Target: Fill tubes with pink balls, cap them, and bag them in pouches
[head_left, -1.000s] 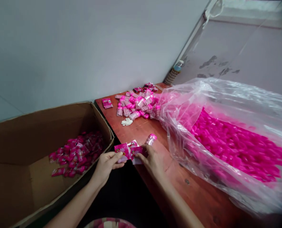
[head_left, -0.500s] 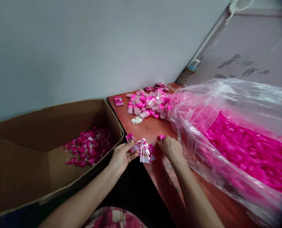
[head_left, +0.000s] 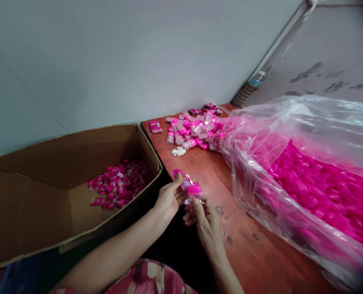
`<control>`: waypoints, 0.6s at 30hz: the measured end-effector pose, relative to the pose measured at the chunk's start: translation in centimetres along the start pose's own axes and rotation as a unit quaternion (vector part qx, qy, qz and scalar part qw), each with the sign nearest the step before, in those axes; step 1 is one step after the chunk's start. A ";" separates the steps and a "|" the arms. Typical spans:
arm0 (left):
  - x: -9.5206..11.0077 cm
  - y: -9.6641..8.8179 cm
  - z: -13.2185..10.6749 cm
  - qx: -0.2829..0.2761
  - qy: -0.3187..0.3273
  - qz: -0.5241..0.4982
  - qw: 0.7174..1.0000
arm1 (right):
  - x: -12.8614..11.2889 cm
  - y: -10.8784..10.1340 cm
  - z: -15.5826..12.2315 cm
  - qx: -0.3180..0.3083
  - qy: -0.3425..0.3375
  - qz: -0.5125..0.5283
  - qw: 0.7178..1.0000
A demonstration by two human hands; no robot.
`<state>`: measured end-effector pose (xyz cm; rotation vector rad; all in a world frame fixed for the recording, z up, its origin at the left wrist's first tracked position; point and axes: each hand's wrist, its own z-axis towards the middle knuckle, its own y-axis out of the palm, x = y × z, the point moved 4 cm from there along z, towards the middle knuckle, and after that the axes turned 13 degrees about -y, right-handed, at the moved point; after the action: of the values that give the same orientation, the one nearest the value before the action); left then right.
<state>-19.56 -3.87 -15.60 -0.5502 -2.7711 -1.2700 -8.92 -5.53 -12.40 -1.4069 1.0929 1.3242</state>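
Observation:
My left hand [head_left: 169, 197] is closed on a few pink printed plastic sleeves [head_left: 179, 174], pinched between thumb and fingers over the table's near edge. Close beside it, my right hand [head_left: 204, 218] grips a small clear bottle with a pink cap [head_left: 194, 190], thumb on its near side. The bottle is up against the sleeves; whether it is inside one I cannot tell. Farther back on the red-brown table [head_left: 206, 165] lies a heap of small pink-capped bottles [head_left: 193, 128].
At left stands an open cardboard box [head_left: 25, 196] with a pile of pink wrapped bottles [head_left: 118, 183]. A large clear plastic bag [head_left: 245, 171] of pink caps [head_left: 319, 192] covers the right side. White crumpled scrap [head_left: 178, 151], a pink packet [head_left: 155, 127] and a blue-topped bottle [head_left: 249, 89] are farther back.
My right hand has lifted the pink-capped bottle off the table and brought it left to the sleeves in my left hand. The view has shifted slightly.

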 end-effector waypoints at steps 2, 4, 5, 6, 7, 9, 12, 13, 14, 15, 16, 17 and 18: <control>-0.2 0.2 -0.2 -0.007 0.002 0.007 1.000 | 0.3 0.0 0.2 0.012 -0.002 0.020 1.000; -0.5 0.4 -0.4 -0.012 0.002 0.015 1.000 | 0.5 0.0 0.4 0.012 -0.004 0.037 0.999; -0.6 0.5 -0.4 -0.014 0.001 0.022 1.000 | 0.5 0.0 0.4 0.009 -0.003 0.047 0.999; -0.7 0.5 -0.5 -0.016 0.002 0.032 0.999 | 0.6 0.1 0.4 0.003 -0.001 0.060 0.998; -0.8 0.6 -0.5 -0.017 0.005 0.045 0.999 | 0.6 0.2 0.3 -0.007 0.003 0.075 0.997; -0.8 0.8 -0.7 -0.027 0.021 0.080 0.996 | 0.8 0.5 0.2 -0.027 0.014 0.103 0.994; -0.5 1.2 -1.1 -0.061 0.054 0.136 0.987 | 1.0 0.6 0.2 -0.039 0.021 0.113 0.993; -0.3 1.3 -1.2 -0.070 0.063 0.149 0.984 | 1.1 0.5 0.2 -0.035 0.017 0.104 0.994; -0.1 1.5 -1.4 -0.078 0.069 0.161 0.981 | 1.2 0.4 0.3 -0.028 0.012 0.091 0.995; 0.0 1.6 -1.5 -0.083 0.075 0.175 0.978 | 1.3 0.2 0.3 -0.022 0.005 0.075 0.997; 0.1 1.7 -1.6 -0.086 0.079 0.192 0.974 | 1.3 0.1 0.3 -0.018 -0.002 0.060 0.998; 0.2 1.8 -1.6 -0.088 0.082 0.212 0.970 | 1.4 0.0 0.3 -0.016 -0.012 0.045 0.999; 0.2 1.9 -1.6 -0.091 0.083 0.232 0.965 | 1.5 0.0 0.3 -0.014 -0.024 0.030 0.999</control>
<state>-19.27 -3.90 -13.16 -0.9827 -2.2198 -1.3796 -8.87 -5.29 -13.90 -1.3658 1.0960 1.4129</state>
